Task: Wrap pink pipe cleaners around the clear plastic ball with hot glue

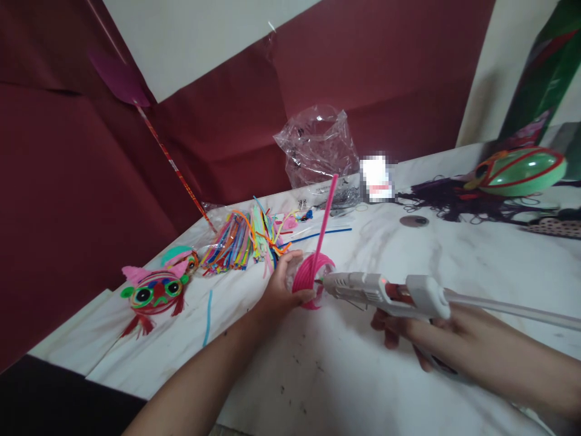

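Observation:
Held in my left hand (284, 284) is a clear rounded piece wrapped with rows of pink pipe cleaner (305, 281). The loose end of a pink pipe cleaner (325, 215) sticks up from it, leaning slightly right. My right hand (422, 339) is closed around the handle of a white hot glue gun (372, 289), whose small orange light is lit. Its nozzle points left, at or very near the pink rows; I cannot tell whether it touches. A clear glue stick (512, 310) runs out of the gun's back.
Bundles of coloured pipe cleaners (229, 245) lie behind my left hand, near a crumpled clear plastic bag (318, 148). A decorated animal face (157, 292) is at left, a blue pipe cleaner (208, 318) nearer. At right lies a green balloon-like piece (521, 171) with dark yarn (436, 194).

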`<act>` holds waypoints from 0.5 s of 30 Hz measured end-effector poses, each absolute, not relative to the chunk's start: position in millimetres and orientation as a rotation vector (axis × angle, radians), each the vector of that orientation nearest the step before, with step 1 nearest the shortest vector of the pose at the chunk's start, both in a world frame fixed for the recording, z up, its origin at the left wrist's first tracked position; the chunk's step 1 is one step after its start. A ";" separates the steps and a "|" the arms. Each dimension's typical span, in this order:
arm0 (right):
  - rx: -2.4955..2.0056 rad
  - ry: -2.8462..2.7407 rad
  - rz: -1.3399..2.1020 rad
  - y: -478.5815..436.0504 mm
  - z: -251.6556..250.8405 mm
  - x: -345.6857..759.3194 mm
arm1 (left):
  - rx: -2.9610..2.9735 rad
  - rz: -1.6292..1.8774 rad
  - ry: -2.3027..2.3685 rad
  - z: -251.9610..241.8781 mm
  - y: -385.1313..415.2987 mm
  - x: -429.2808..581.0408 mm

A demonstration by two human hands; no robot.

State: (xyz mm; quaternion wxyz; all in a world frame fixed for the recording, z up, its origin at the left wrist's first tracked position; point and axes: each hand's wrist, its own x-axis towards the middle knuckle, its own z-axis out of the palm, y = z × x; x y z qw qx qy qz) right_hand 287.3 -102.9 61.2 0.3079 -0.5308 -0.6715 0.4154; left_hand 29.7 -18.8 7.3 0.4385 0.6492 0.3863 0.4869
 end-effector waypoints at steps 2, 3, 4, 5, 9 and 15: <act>-1.431 -1.816 1.071 -101.1 60.7 289.9 | 1.596 1.202 0.967 7.0 -18.5 29.3; -1.440 -1.841 1.068 -100.3 60.6 291.0 | 1.586 1.206 0.969 6.9 -18.3 29.2; -1.446 -1.857 1.069 -99.8 60.6 291.8 | 1.582 1.212 0.973 6.8 -18.2 29.0; -1.451 -1.858 1.072 -99.7 60.9 292.1 | 1.583 1.220 0.977 6.7 -18.1 28.9; -1.440 -1.752 1.063 -102.7 64.3 288.9 | 1.605 1.219 0.962 5.6 -17.2 28.5; -1.469 -1.700 1.092 -104.4 65.1 285.0 | 1.629 1.225 0.935 5.5 -16.1 29.3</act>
